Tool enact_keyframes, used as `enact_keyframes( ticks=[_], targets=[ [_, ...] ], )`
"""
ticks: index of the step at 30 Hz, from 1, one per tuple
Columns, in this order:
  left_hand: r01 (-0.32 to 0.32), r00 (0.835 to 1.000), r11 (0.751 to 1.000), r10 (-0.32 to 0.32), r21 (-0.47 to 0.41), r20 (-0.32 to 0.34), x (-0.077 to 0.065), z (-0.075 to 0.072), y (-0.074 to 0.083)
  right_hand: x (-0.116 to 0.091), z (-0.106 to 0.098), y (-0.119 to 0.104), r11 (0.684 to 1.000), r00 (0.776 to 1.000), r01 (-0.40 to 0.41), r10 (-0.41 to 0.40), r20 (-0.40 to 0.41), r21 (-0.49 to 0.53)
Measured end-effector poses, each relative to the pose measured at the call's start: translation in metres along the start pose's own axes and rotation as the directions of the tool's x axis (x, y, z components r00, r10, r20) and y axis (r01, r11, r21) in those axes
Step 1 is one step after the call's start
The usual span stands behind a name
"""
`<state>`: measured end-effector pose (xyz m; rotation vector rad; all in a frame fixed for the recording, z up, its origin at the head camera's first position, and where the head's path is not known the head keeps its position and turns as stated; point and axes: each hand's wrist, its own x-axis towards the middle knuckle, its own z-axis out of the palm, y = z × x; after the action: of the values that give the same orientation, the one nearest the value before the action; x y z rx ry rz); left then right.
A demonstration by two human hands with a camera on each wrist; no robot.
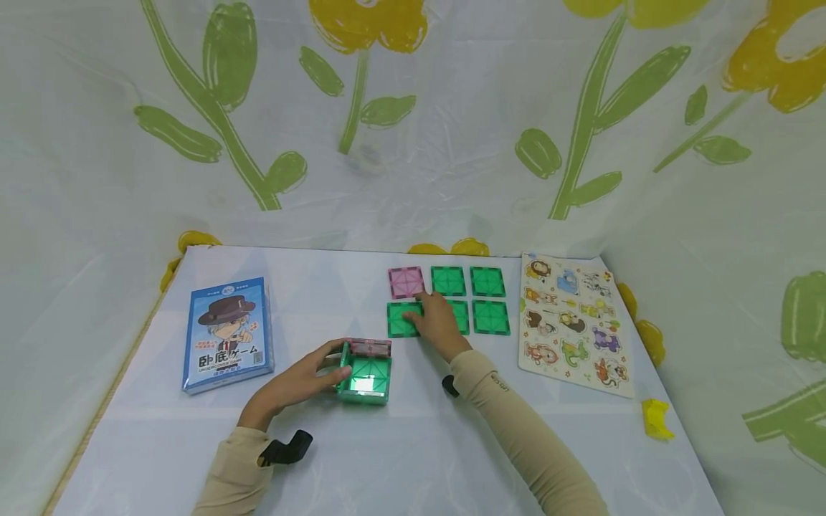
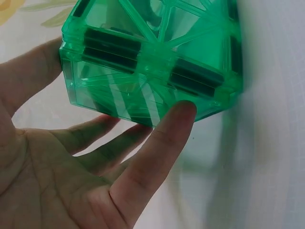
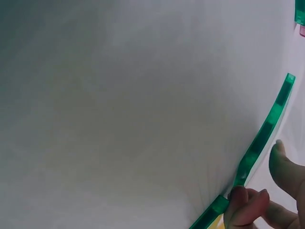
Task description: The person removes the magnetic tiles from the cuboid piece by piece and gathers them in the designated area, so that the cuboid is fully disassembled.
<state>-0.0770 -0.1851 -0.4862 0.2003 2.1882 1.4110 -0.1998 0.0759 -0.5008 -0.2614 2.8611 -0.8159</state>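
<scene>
Backdrop cloth (image 1: 452,158): hung beyond both hands, printed with flowers and leaves.
Worktop (image 1: 361,466): spread beneath both hands.
Sticker sheet (image 1: 574,322): laid to the right of the right hand, printed with small animals.
Game box (image 1: 229,333): set to the left of the left hand, well apart from it, cover upward.
Left hand (image 1: 297,380): curled about the left side of the tile block, which is held between thumb and fingers.
Right hand (image 1: 439,322): spread narrowly over the nearest-left green tile; its edge appears to be touched by the fingertips, while a gap is left under the thumb in the right wrist view.
Tile block (image 1: 371,369): placed at the left hand's fingertips; green walls are joined to a pink piece on the far side. It is judged light and stiff, with slick faces; the seams could be parted by a hard squeeze, so two opposite walls are best gripped gently.
Nearest-left green tile (image 1: 396,324): laid flat under the right hand; judged thin, rigid and slippery, best lifted by opposite edges.
Pink tile (image 1: 405,283): laid just beyond the right hand's fingertips.
Yellow scrap (image 1: 657,419): left to the right of the right hand, well apart.
</scene>
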Motion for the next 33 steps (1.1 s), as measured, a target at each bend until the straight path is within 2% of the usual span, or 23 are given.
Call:
enact_keyframes(
  ticks=[8,13,20,24,28,30,33],
  targets=[
    [0.014,1.0,0.999,-0.013,-0.042,0.011,0.0,0.001,-0.001,-0.005,-0.003,-0.002,1.0,1.0,0.006,-0.006,0.025,-0.026],
    [0.008,1.0,0.997,-0.006,-0.074,0.023,0.002,0.002,-0.001,-0.015,-0.011,-0.01,0.995,0.99,0.057,-0.067,0.122,0.084],
    [0.015,0.999,0.996,-0.012,-0.093,0.036,0.003,0.001,0.0,-0.031,-0.019,-0.025,0.966,0.951,0.089,-0.155,0.267,0.242],
    [0.015,0.999,0.995,-0.01,-0.1,0.045,0.004,0.001,0.001,-0.04,-0.018,-0.032,0.937,0.91,0.141,-0.25,0.331,0.321],
    [0.012,0.999,0.994,-0.007,-0.111,0.049,0.005,0.001,0.0,-0.047,-0.016,-0.038,0.921,0.87,0.207,-0.328,0.368,0.33],
    [0.01,0.999,0.993,-0.004,-0.116,0.05,0.004,0.001,0.0,-0.049,-0.014,-0.04,0.922,0.866,0.225,-0.338,0.369,0.315],
    [0.003,0.999,0.992,0.003,-0.122,0.051,0.004,0.0,0.0,-0.051,-0.013,-0.042,0.926,0.873,0.229,-0.332,0.359,0.299]
  ],
)
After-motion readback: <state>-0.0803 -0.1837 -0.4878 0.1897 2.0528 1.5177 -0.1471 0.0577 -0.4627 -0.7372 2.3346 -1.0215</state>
